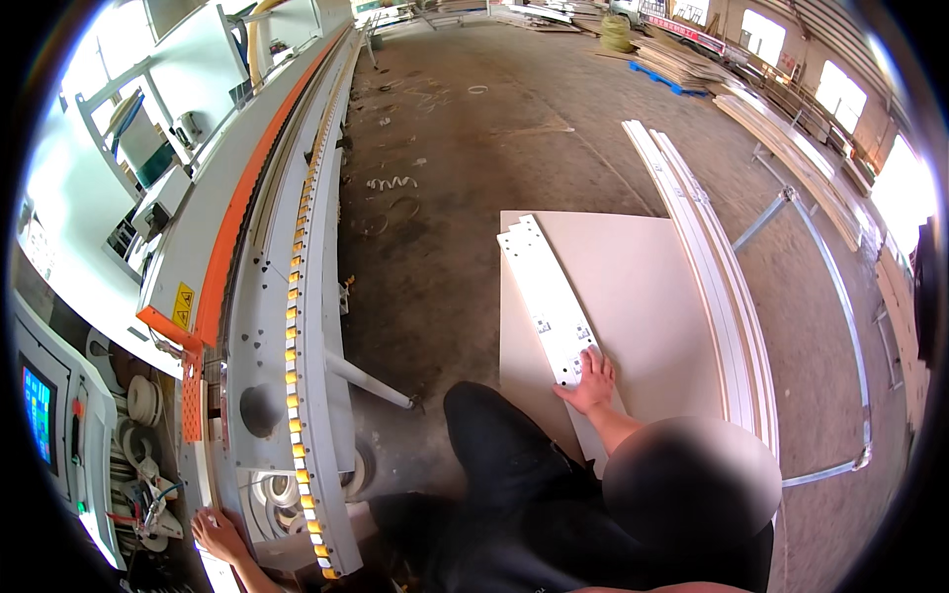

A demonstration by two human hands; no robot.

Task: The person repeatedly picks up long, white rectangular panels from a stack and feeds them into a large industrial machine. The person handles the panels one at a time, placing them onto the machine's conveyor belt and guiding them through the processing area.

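Note:
My right hand lies with spread fingers on a long, narrow white panel marked by small dark holes. More of these strips appear stacked beneath it. They rest on a broad beige board in front of me. At the lower left, my left hand is curled over a narrow white board beside the machine's near end. Its fingertips are small and partly hidden. A blurred round patch covers part of my right forearm.
A long machine with an orange edge runs away on the left, flanked by a rail of yellow rollers. Its control screen is far left. Long white strips lie right of the board, near a metal frame.

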